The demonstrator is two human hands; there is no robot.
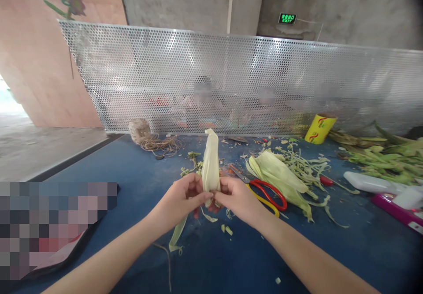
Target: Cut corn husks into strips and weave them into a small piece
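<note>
Both hands hold a bundle of pale corn husk (210, 164) upright over the blue table. My left hand (189, 192) is closed around its lower left side, thumb across the front. From the right, my right hand (234, 197) pinches the lower end, and the two thumbs nearly meet. Some fingers are hidden behind the husk. Just beyond my right hand lie scissors (269, 195) with red and yellow handles. A pile of loose corn husks (280, 175) rests to their right. A curled strip of husk (178, 234) lies below my left hand.
A twine ball (139, 131) with loose strands stands at the back left. A perforated metal screen (231, 73) closes off the far edge, people blurred behind it. At right are a yellow cylinder (320, 128), green husk strips (383, 161), a white bottle-like object (370, 181) and a magenta object (396, 210).
</note>
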